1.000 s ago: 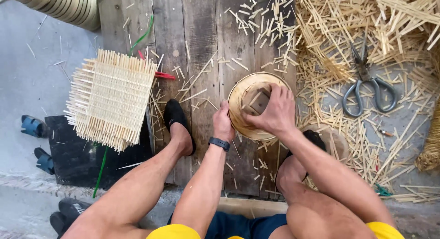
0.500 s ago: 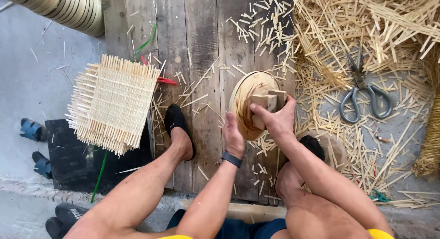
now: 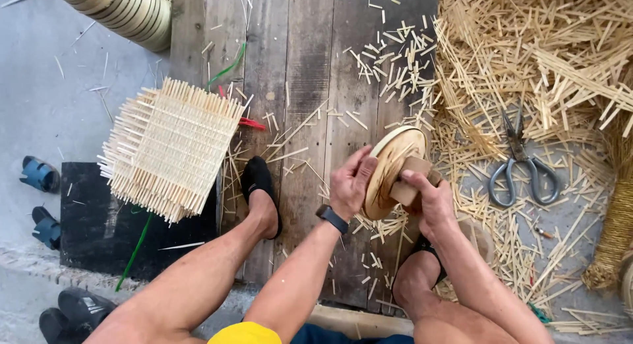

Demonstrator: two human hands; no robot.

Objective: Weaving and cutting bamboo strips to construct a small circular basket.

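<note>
1. Scissors (image 3: pixel 522 160) lie at three o'clock of the hands among straw cuttings (image 3: pixel 527 60); a woven mat (image 3: pixel 173 148) lies at nine o'clock on the plank floor (image 3: pixel 310 67).
2. The left hand (image 3: pixel 351 184) and right hand (image 3: pixel 430 197) clamp a round wooden disc (image 3: pixel 393 167), the right gripping its block handle (image 3: pixel 410 180).
3. The disc lay flat earlier; now it is tipped on edge.
4. The disc's lower rim is hidden behind the hands.
</note>
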